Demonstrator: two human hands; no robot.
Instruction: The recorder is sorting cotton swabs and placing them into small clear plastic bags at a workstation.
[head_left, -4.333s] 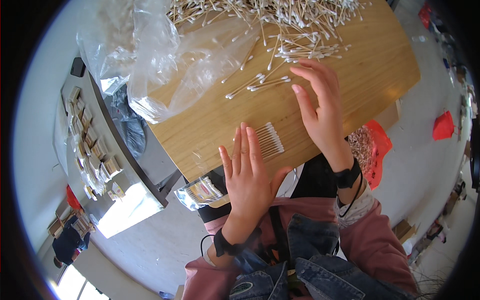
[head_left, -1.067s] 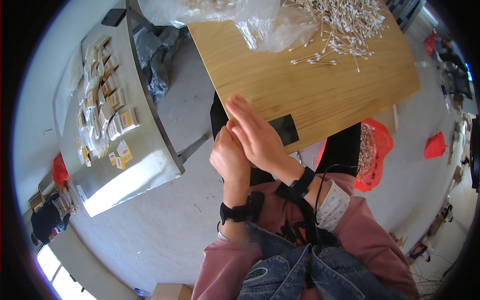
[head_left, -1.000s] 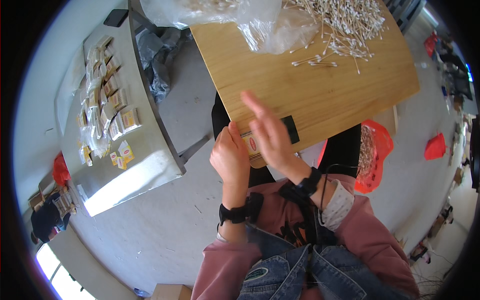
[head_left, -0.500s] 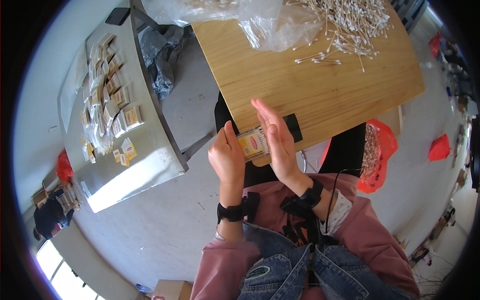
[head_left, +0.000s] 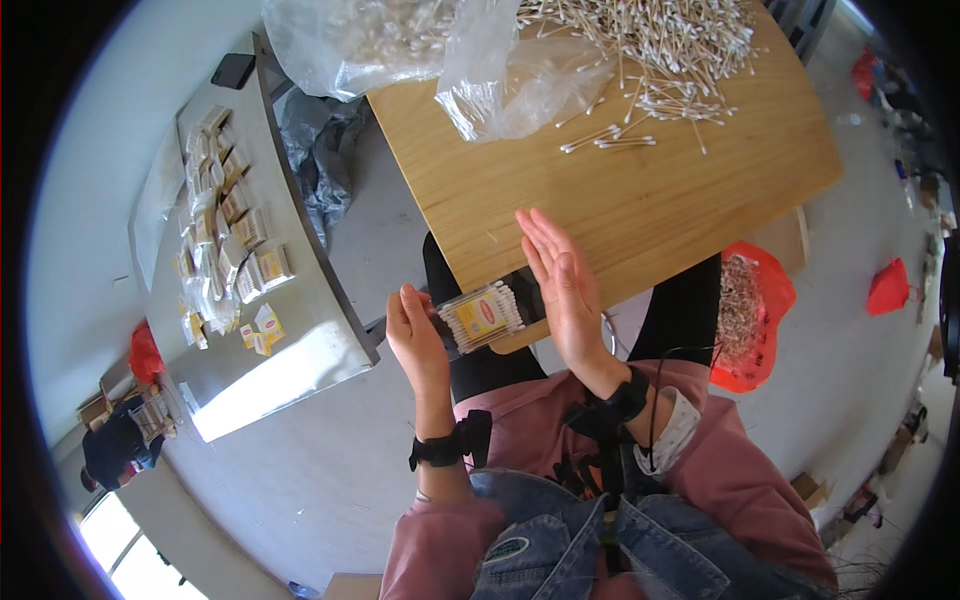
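A small clear packet of cotton swabs (head_left: 482, 316) with a yellow label sits between my hands, just below the near edge of the wooden table (head_left: 640, 200). My left hand (head_left: 415, 335) grips its left end with the fingertips. My right hand (head_left: 562, 290) is flat, fingers straight and together, with its palm against the packet's right end. A big heap of loose cotton swabs (head_left: 660, 50) lies at the table's far side, a few stragglers (head_left: 610, 140) nearer to me.
Clear plastic bags (head_left: 420, 50) rest on the table's far left corner. To my left a grey metal table (head_left: 290, 330) carries several small packets (head_left: 230, 250) and a dark phone (head_left: 232, 70). A red bag (head_left: 745, 310) of swabs hangs at the right.
My hands left the tabletop and came together below its edge. The swab packet now shows between them, with my right hand opened flat against its end.
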